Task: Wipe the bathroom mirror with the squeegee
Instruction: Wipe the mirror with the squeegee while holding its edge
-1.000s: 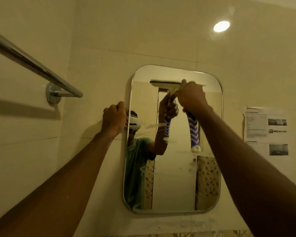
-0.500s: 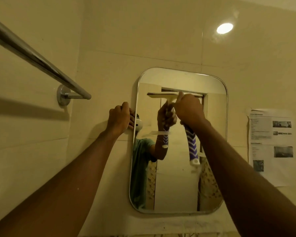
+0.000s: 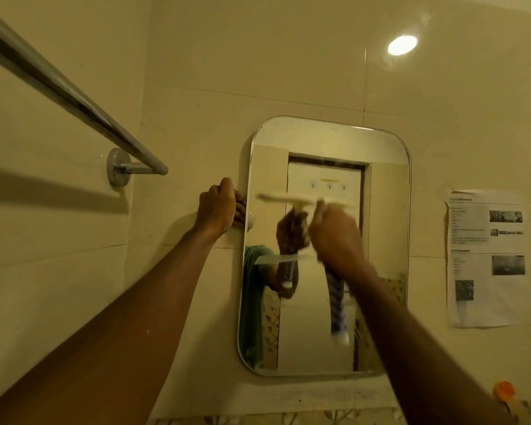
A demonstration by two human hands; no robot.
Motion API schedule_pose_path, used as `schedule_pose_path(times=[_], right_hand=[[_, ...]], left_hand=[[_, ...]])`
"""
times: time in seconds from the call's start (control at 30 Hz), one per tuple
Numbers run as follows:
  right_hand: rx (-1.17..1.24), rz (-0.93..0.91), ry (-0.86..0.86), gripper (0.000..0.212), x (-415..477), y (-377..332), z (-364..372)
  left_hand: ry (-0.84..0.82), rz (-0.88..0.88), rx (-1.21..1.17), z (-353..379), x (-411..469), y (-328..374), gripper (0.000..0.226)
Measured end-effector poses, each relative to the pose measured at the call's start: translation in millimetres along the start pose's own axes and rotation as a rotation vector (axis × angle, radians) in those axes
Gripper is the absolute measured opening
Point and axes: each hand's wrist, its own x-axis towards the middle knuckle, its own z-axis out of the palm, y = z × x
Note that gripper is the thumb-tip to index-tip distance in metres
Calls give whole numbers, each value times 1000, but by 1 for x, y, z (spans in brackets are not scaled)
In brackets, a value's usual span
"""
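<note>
A rounded rectangular mirror [image 3: 383, 185] hangs on the tiled wall, centre right. My right hand [image 3: 334, 234] grips the squeegee [image 3: 337, 305] by its blue-and-white striped handle. Its pale blade lies flat across the glass just above my fist, about a third of the way down the mirror, blurred by motion. My left hand [image 3: 216, 208] curls round the mirror's left edge at mid height. The glass reflects both hands, the squeegee and a person in a green shirt.
A chrome towel rail [image 3: 74, 99] juts out from the wall at upper left. A printed paper sheet [image 3: 485, 259] is stuck to the tiles right of the mirror. A small orange object [image 3: 505, 391] sits at lower right. A ceiling light glares on the upper tiles.
My right hand has drawn the squeegee down the glass from near the mirror's top to about a third of the way down. The left hand stays on the mirror's edge.
</note>
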Motion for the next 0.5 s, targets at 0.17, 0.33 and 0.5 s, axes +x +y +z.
schedule_pose_path(times=[0.17, 0.33, 0.5], right_hand=[[-91, -77, 37, 31, 75, -73, -13], [-70, -79, 9, 33, -1, -14, 24], [-87, 37, -137, 26, -97, 56, 63]], left_hand=[[3, -19, -18, 0, 2, 0, 56], [-31, -45, -47, -3, 2, 3, 58], [-29, -23, -41, -2, -2, 5, 55]])
